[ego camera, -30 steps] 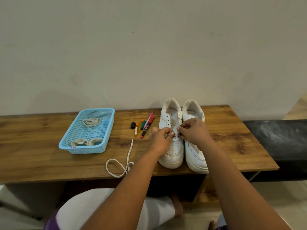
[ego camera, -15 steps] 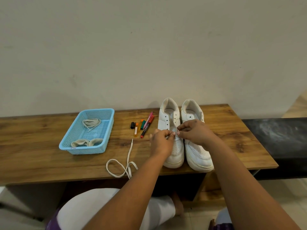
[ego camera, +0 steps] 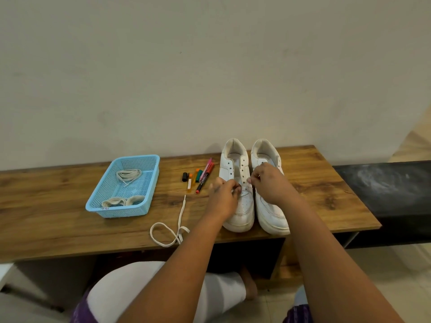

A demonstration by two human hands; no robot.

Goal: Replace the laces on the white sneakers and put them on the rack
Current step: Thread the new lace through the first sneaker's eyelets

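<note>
Two white sneakers stand side by side on the wooden table [ego camera: 70, 229], toes toward me. The left sneaker [ego camera: 238, 206] has bare eyelets along its upper part. My left hand [ego camera: 222, 198] pinches a white lace end at its lowest eyelets. My right hand [ego camera: 270, 183] pinches the other side of that lace over the tongue, covering part of the right sneaker [ego camera: 271, 213]. A loose white lace [ego camera: 173, 226] lies looped near the table's front edge, left of my left forearm.
A blue plastic basket [ego camera: 126, 186] at the left holds bundled laces. Several markers [ego camera: 199, 176] lie between basket and sneakers. A dark bench [ego camera: 384, 190] adjoins the table's right end. A wall rises close behind. My knee shows below the table edge.
My hands have drawn slightly apart over the left sneaker's lower eyelets. The sneakers, loose lace and basket stay put.
</note>
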